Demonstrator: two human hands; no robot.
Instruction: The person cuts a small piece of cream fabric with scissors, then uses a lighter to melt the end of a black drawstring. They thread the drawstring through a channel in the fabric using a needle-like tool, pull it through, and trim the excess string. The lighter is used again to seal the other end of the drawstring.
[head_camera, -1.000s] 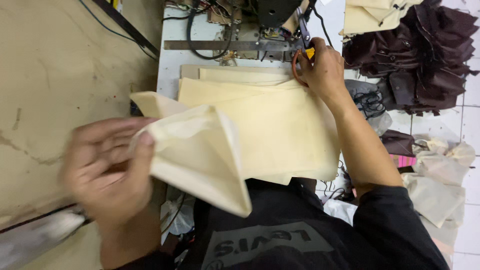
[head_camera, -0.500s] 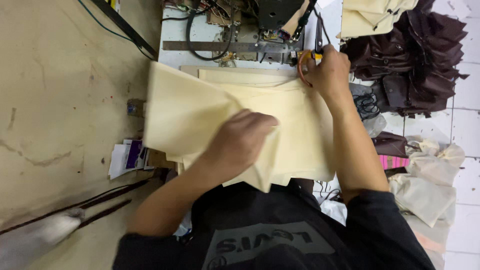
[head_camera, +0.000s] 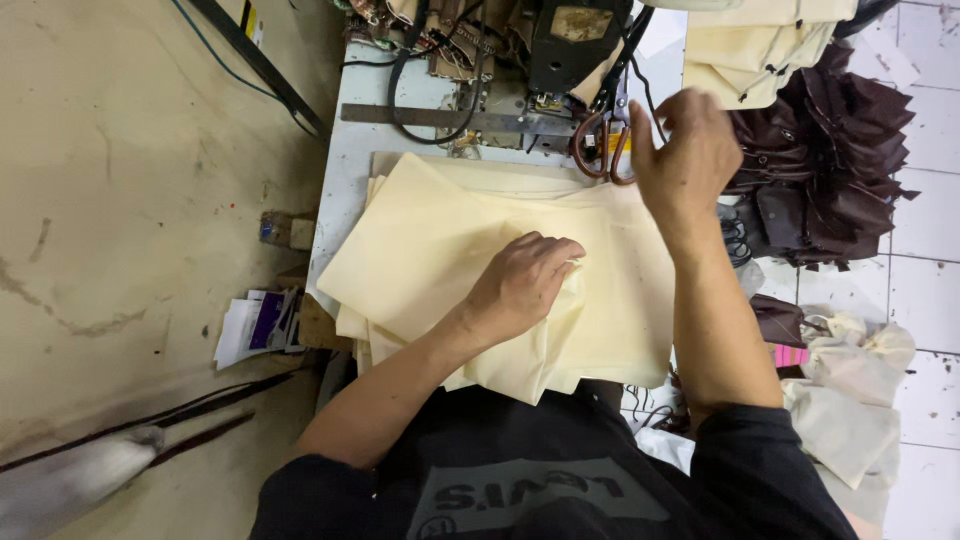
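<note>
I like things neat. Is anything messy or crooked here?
Yes. The cream fabric pieces under the left hand are stacked unevenly, with edges fanning out past the table edge. Papers lie scattered on the floor, and dark brown fabric sits in a loose heap at the right.

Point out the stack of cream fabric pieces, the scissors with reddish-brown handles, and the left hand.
Stack of cream fabric pieces (head_camera: 420, 240), head view, on the bare top sheet left of the hand.
Scissors with reddish-brown handles (head_camera: 596, 150), head view, on a handle loop.
Left hand (head_camera: 520, 285), head view, on the back of the hand.
</note>
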